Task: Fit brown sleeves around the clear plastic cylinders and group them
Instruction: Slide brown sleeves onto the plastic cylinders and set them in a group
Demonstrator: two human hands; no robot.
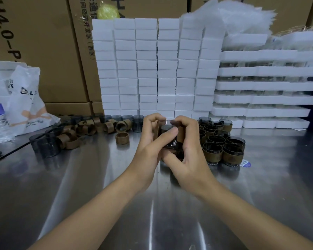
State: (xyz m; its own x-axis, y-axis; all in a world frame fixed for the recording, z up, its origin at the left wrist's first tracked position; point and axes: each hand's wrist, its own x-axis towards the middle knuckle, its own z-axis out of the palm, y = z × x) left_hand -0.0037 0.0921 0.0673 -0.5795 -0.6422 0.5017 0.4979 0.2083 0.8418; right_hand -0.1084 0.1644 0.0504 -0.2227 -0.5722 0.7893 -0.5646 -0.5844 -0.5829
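So, shiny steel tabletop point(98, 186) w/ white foam stacks point(152, 69) + tan cardboard boxes point(49, 51) behind, open metal up front, left hand point(148, 143) & right hand point(187, 157) both grip clear plastic cylinder point(170, 141) w/ brown sleeve point(181, 134) mid-table.

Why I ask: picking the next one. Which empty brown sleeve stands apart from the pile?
The lone sleeve standing upright just left of the left hand; the other sleeves are heaped farther back.

Bright overhead light, streaky glare on steel table point(98, 177), wide-angle bowing at edges.
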